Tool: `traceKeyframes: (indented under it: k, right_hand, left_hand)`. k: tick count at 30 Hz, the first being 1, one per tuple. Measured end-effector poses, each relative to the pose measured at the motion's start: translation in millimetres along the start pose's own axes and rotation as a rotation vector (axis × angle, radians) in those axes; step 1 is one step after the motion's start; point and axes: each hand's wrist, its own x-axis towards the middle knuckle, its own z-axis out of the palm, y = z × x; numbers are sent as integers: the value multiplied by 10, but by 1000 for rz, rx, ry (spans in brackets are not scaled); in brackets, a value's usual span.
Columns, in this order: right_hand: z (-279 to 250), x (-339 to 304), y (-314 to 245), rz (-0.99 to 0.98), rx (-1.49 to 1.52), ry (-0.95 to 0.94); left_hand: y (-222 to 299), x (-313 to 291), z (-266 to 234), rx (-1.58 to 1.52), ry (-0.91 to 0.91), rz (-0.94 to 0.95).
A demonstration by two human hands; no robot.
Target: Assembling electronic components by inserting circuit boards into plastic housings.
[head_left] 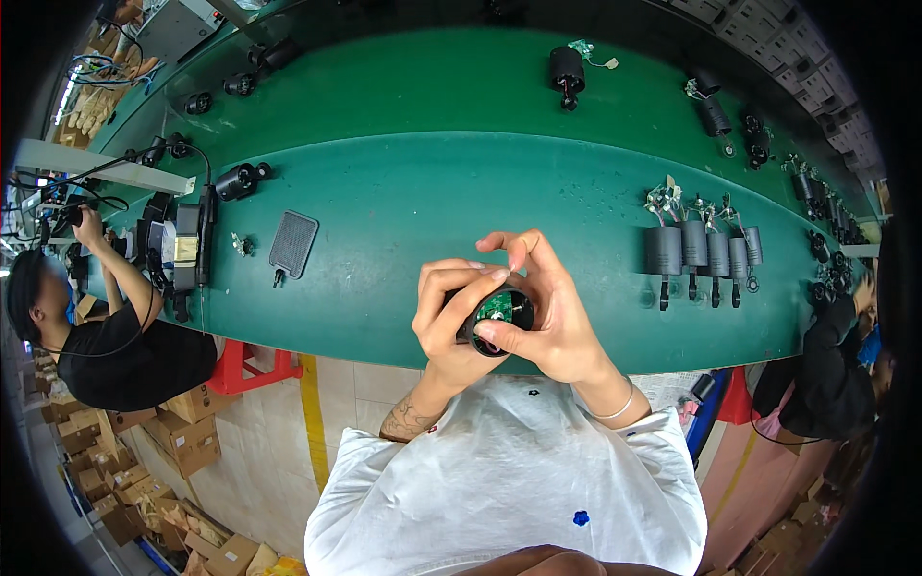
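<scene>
Close to my body, above the near edge of the green bench, I hold a black cylindrical housing (523,309) with its opening facing up. A green circuit board (497,305) shows inside it. My left hand (447,312) is wrapped around the housing's left side, fingers over its rim. On the other side, my right hand (557,331) grips it too, the thumb pressed at the opening over the board and the index finger bent up. To the right stand several dark grey cylinders (663,252) in a row, with small boards and wires on their far ends.
A dark flat pad (293,245) and a small circuit board (241,245) lie to the left, near a soldering or tool stand (182,252). Another cylinder (567,69) sits on the far belt (432,86). Co-workers sit at both sides; a red stool (252,367) is at left.
</scene>
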Motion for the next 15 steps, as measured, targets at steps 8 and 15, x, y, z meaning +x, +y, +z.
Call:
traceKeyframes:
  k: [8, 15]
  right_hand:
    - [-19, 11, -56, 136, 101, 31]
    - [-74, -1, -56, 101, 85, 1]
  left_hand:
    - [37, 19, -19, -16, -36, -86]
    - [51, 55, -38, -34, -40, -116]
